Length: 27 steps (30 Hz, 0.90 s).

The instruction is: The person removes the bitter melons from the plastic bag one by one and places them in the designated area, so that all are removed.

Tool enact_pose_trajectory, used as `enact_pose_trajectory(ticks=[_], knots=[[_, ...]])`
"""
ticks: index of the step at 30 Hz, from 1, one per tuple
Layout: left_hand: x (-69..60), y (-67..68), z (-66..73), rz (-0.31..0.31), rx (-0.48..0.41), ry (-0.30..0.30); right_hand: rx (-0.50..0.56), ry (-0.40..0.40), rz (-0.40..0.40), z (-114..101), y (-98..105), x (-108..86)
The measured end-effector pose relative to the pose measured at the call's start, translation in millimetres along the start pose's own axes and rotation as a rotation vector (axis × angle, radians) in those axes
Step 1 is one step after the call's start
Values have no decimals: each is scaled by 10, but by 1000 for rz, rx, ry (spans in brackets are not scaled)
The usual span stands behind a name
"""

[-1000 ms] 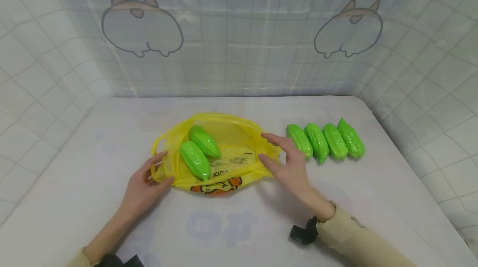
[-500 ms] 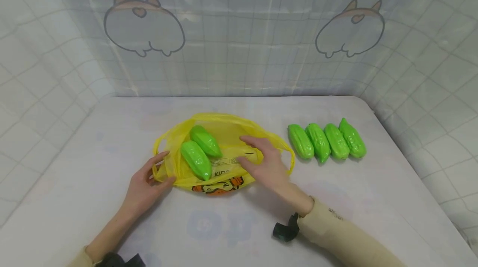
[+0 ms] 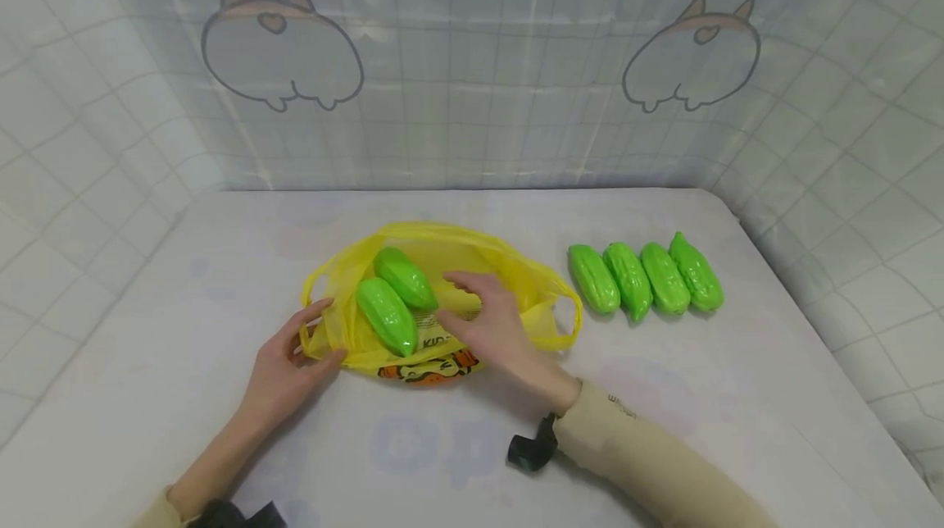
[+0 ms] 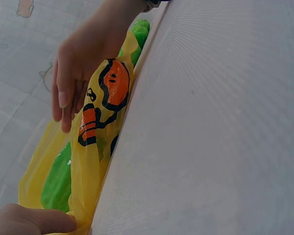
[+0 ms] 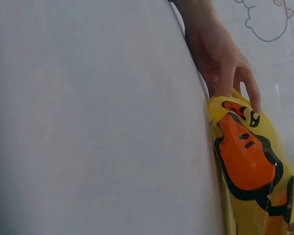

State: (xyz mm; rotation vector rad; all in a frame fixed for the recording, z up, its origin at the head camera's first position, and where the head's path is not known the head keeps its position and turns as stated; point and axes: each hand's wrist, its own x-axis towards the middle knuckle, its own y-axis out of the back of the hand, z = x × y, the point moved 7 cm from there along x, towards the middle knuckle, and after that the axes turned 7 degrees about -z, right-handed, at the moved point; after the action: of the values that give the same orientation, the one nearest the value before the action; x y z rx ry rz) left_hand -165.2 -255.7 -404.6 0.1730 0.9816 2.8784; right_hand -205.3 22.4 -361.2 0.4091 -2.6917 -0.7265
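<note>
A yellow plastic bag (image 3: pixel 531 298) lies spread on the table, its mouth facing up. In it, on the left side, two shiny green, elongated, ridged imitation vegetables (image 3: pixel 387 316) lie side by side. My left hand (image 3: pixel 283 372) holds the bag's left edge, the thumb on the near rim and the fingers at the handle. In the left wrist view the thumb (image 4: pixel 49 221) presses the yellow film. My right hand (image 3: pixel 490 327) hovers over the bag's mouth, fingers spread and slightly bent, holding nothing. Its fingertips are near the tip of the farther green piece.
Several matching green pieces (image 3: pixel 667 278) lie in a row on the white table (image 3: pixel 649 446), right of the bag. Pale tiled-pattern sheeting (image 3: pixel 487 102) rises behind and at both sides. The bag's right handle (image 3: pixel 571 327) loops out on the tabletop.
My right hand has left the bag's right edge and moved left over the opening, toward the two green pieces. The left hand and the green pieces have stayed put.
</note>
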Motion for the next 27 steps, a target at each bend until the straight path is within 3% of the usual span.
enact_pose_trajectory(ticks=[18, 27], knots=[[20, 10, 2, -1, 21, 6, -55, -66, -20, 178, -278, 213], [23, 0, -14, -3, 27, 5, -65, -58, -32, 193, -376, 295]])
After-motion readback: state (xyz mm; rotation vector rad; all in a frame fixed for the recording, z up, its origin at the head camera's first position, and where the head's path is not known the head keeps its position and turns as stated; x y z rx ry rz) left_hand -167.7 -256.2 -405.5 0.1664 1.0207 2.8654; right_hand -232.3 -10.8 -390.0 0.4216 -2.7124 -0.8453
